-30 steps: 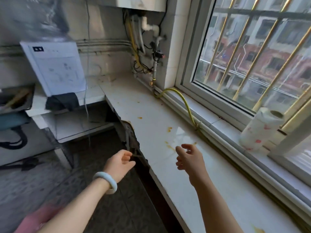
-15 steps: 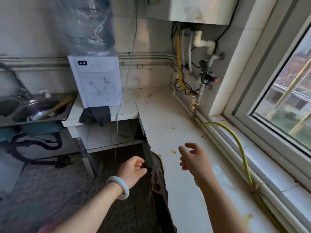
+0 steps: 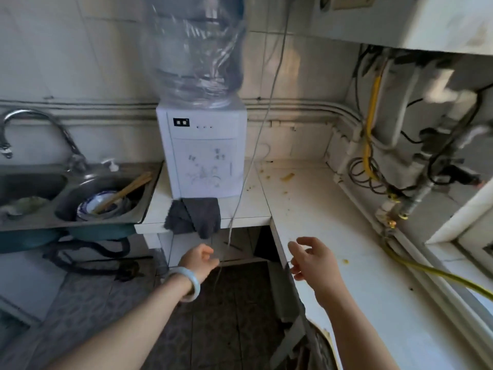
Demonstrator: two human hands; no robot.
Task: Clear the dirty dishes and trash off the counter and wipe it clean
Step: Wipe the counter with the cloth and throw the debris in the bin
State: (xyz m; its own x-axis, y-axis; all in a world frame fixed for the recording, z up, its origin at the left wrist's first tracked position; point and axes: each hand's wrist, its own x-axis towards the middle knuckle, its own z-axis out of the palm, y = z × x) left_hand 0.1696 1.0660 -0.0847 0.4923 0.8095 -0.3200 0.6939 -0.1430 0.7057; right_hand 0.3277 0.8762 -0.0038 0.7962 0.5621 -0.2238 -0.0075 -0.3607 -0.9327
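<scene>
The white counter [image 3: 330,225] runs along the right wall and carries yellow food scraps [image 3: 286,177] and stains near the corner. A dark grey cloth [image 3: 194,218] hangs over the counter's front edge below the water dispenser. In the steel sink [image 3: 138,209] at the left lie a blue-and-white bowl [image 3: 100,202] and wooden chopsticks [image 3: 125,189]. My left hand [image 3: 198,261] hovers just below the cloth with loosely curled fingers and holds nothing. My right hand [image 3: 310,260] floats over the counter's front edge, fingers relaxed and empty.
A white water dispenser [image 3: 202,153] with a large clear bottle stands on the counter. A thin cord [image 3: 241,188] hangs down in front of it. Pipes, cables and a yellow hose [image 3: 426,271] crowd the right wall. A tap [image 3: 40,129] arches over the sink.
My view has swung left from the window to the dispenser and sink. Both hands stay raised and empty; the left hand now sits close under the grey cloth.
</scene>
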